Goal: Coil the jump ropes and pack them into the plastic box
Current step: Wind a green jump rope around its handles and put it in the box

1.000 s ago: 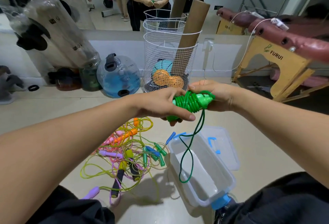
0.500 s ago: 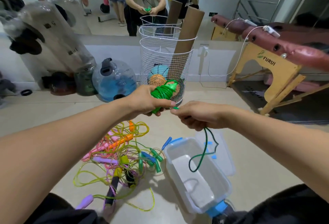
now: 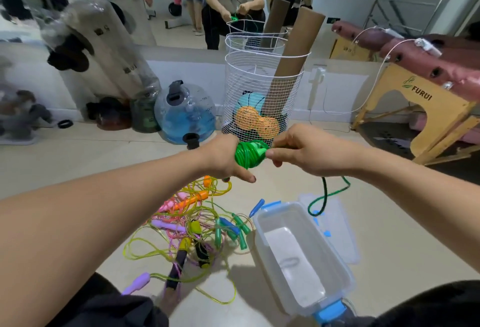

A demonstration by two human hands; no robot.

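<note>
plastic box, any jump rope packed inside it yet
No, the plastic box holds no rope; the green rope is between the left hand and right hand.

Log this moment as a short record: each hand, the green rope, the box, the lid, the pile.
left hand: grips the green rope coil
right hand: pinches the rope beside the coil
green rope: mostly wound into a coil; a loose tail hangs below the right hand over the lid
box: open on the floor, no rope inside
lid: on the floor beside the box, far side
pile: tangled ropes on the floor, left of the box
</note>
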